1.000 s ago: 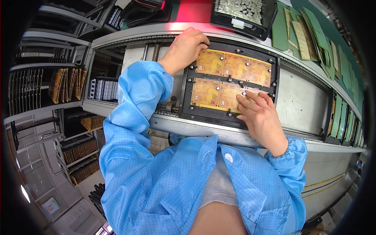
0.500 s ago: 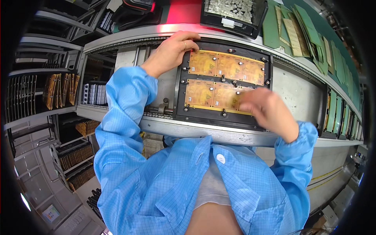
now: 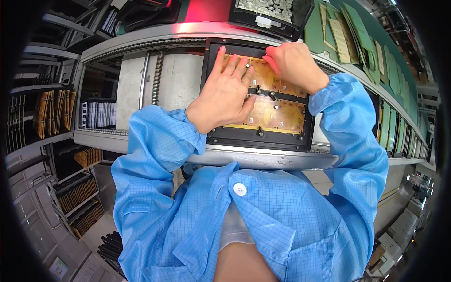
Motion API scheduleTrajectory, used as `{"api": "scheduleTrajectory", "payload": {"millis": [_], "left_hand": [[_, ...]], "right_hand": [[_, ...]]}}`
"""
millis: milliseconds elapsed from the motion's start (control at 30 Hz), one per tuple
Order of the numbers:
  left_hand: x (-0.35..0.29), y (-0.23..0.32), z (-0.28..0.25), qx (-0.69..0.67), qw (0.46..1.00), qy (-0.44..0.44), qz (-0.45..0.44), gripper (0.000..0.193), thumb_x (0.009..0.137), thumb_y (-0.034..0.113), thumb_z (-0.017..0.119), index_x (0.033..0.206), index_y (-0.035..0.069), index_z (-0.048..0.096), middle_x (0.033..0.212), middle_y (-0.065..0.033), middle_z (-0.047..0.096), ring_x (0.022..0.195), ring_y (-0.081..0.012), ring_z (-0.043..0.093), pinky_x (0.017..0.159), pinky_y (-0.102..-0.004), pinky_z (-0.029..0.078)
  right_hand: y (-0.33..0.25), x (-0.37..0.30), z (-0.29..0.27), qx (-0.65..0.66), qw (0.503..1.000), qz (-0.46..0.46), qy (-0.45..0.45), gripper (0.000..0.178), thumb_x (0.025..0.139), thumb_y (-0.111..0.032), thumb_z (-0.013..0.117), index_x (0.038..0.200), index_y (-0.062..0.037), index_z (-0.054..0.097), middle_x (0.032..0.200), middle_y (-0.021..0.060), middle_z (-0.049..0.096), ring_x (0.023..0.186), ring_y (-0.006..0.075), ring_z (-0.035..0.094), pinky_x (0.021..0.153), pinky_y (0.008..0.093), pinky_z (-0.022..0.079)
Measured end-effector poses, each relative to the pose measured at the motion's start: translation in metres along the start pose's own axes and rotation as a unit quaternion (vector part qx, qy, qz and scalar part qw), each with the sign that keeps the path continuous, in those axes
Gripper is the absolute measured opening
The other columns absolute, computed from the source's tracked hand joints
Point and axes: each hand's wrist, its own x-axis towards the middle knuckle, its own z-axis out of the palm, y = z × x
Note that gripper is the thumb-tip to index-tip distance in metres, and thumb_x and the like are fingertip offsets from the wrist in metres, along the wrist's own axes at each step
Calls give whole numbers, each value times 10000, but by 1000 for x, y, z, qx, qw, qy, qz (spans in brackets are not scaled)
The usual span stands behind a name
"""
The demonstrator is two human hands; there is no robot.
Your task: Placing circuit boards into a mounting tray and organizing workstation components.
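Note:
My left hand (image 3: pixel 224 96) lies with spread fingers across the left part of two orange-yellow circuit board panels, the upper panel (image 3: pixel 268 79) and the lower panel (image 3: pixel 284 116). Both sit in a black frame (image 3: pixel 282 141) with small black hold-down knobs (image 3: pixel 260 131) around and between them. At the frame's far edge, my right hand (image 3: pixel 295 63) has its fingers bent together above the upper panel. Whatever they grip there, if anything, is hidden by the hand.
The frame rests on a metal conveyor rail (image 3: pixel 263 157). Beyond it stand a black bin of small pale pieces (image 3: pixel 277 10) and stacked green boards (image 3: pixel 354 35). Racks on the left hold orange boards (image 3: pixel 51 113). A threaded rod (image 3: pixel 157 77) crosses the conveyor.
My left hand has gone from the frame's far left corner onto the panels, fingers spreading. My right hand has moved from the lower panel's right part up to the far edge.

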Motion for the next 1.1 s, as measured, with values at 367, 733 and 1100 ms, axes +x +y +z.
{"api": "scheduleTrajectory", "payload": {"millis": [367, 733, 1100], "left_hand": [[-4, -1, -2, -52, 998, 23, 2, 669, 847, 348, 577, 1357, -84, 532, 1418, -305, 491, 1371, -437, 429, 1206, -607, 98], [-7, -3, -1, -63, 998, 14, -2, 675, 856, 342, 598, 1399, -48, 506, 1457, -279, 466, 1400, -436, 389, 1190, -620, 135], [-6, -4, -5, -65, 997, -30, -22, 688, 863, 313, 622, 1458, 10, 459, 1513, -239, 419, 1432, -407, 352, 1209, -588, 119]], "right_hand": [[48, -103, -37, 222, 953, 197, 53, 178, 948, -139, 648, 1053, -11, 714, 841, 163, 665, 660, 290, 630, 609, 361, 475], [-18, -129, 5, 283, 889, 325, 155, 181, 863, -73, 752, 1027, 1, 737, 816, 48, 613, 588, 120, 492, 542, 268, 409], [-17, -136, 21, 433, 824, 316, 185, 100, 907, 19, 670, 988, 5, 726, 880, 24, 588, 786, 71, 516, 656, 212, 408]]}}
